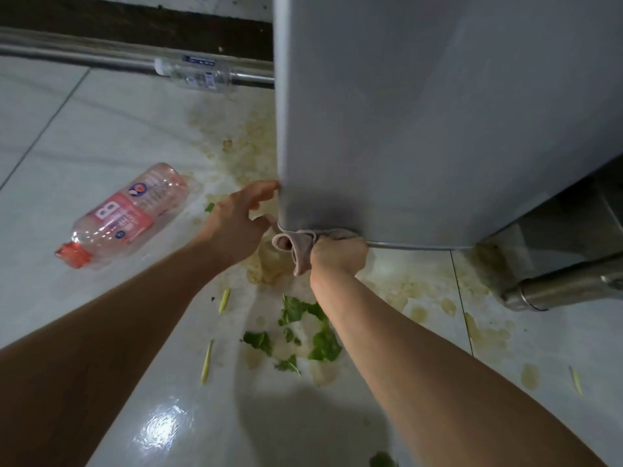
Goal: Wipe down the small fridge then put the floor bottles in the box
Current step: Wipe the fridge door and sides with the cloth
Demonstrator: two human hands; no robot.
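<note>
The grey small fridge fills the upper right. My right hand is shut on a pinkish cloth and presses it against the fridge's bottom front edge. My left hand is open, its fingertips touching the fridge's lower left corner. A pink-labelled plastic bottle with a red cap lies on its side on the floor, left of my left hand. A clear bottle with a blue label lies further back against a metal pipe. No box is in view.
White floor tiles carry yellowish stains around the fridge base. Green leaf scraps and yellow stem bits lie under my right forearm. A metal pipe runs along the back wall. A steel leg stands at the right.
</note>
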